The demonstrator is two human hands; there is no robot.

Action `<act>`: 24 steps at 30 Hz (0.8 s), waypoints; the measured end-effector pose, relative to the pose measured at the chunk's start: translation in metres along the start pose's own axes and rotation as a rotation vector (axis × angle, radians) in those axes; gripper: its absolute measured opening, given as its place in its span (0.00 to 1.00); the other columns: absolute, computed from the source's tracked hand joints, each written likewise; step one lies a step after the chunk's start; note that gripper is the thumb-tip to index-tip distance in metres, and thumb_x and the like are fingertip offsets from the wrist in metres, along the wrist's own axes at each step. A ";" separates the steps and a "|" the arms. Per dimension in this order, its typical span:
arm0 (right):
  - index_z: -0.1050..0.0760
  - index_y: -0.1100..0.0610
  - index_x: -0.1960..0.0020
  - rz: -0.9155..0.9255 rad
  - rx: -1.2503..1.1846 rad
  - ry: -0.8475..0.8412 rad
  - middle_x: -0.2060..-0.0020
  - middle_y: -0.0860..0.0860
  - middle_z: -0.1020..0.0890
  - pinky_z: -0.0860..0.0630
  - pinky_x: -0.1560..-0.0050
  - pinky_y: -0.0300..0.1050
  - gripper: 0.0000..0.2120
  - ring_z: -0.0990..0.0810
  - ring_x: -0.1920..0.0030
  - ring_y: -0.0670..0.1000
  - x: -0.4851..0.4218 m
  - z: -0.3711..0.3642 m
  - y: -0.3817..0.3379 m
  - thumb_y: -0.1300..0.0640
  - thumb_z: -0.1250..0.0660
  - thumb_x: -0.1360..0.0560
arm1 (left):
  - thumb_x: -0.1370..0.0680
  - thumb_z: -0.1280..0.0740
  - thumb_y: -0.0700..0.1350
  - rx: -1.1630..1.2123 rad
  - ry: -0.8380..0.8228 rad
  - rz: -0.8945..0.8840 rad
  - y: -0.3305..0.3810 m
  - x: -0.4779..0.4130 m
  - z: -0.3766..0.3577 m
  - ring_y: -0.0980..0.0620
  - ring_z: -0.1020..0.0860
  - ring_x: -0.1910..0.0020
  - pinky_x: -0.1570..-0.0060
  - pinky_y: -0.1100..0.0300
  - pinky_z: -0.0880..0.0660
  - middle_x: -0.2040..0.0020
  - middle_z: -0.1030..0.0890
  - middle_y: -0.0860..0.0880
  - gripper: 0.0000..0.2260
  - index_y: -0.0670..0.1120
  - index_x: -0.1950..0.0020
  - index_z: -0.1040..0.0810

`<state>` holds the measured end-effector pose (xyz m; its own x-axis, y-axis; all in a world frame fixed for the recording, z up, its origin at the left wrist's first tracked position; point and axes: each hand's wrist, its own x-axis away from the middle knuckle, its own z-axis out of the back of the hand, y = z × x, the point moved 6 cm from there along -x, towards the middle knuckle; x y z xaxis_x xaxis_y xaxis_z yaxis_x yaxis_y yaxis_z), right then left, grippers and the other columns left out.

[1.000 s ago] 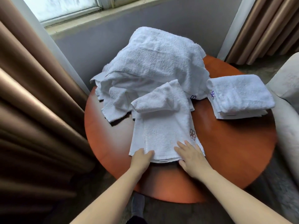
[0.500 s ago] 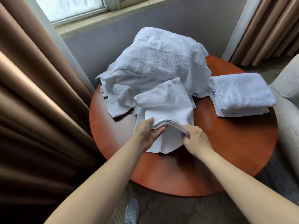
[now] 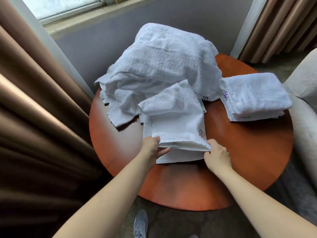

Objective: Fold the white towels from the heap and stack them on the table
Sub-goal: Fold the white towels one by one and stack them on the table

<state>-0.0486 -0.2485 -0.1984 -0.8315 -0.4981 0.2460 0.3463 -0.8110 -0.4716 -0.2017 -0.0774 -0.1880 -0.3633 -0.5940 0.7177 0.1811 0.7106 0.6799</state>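
A small white towel [image 3: 176, 124] lies on the round orange-brown table [image 3: 240, 160], doubled over at its near end, with an embroidered flower by its right edge. My left hand [image 3: 151, 146] pinches the fold's left corner. At the right corner, my right hand [image 3: 215, 155] grips the same fold. Behind it a heap of white towels [image 3: 163, 66] is piled high at the table's back. A stack of folded white towels [image 3: 253, 96] sits at the right.
Brown curtains [image 3: 34, 117] hang close on the left and at the back right. A window sill and grey wall run behind the table. A pale armchair [image 3: 307, 100] touches the table's right side. My shoe [image 3: 140, 224] shows on the carpet below.
Both hands lifted the towel's near edge, carried it away from me, then drew the doubled end back toward me and apart. The fold now lies flatter and wider.
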 end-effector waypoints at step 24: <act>0.20 0.61 0.51 -0.333 -0.852 -0.075 0.57 0.53 0.18 0.24 0.59 0.44 0.05 0.22 0.59 0.51 -0.004 -0.014 0.051 0.61 0.33 0.25 | 0.29 0.26 0.54 -0.605 0.152 -0.167 -0.033 -0.003 0.040 0.45 0.25 0.42 0.39 0.53 0.29 0.41 0.24 0.45 0.29 0.43 0.33 0.31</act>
<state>-0.0339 -0.2833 -0.2353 -0.7902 -0.3216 0.5216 -0.3687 -0.4304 -0.8239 -0.2425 -0.0839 -0.2188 -0.3057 -0.7567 0.5779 0.6328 0.2920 0.7172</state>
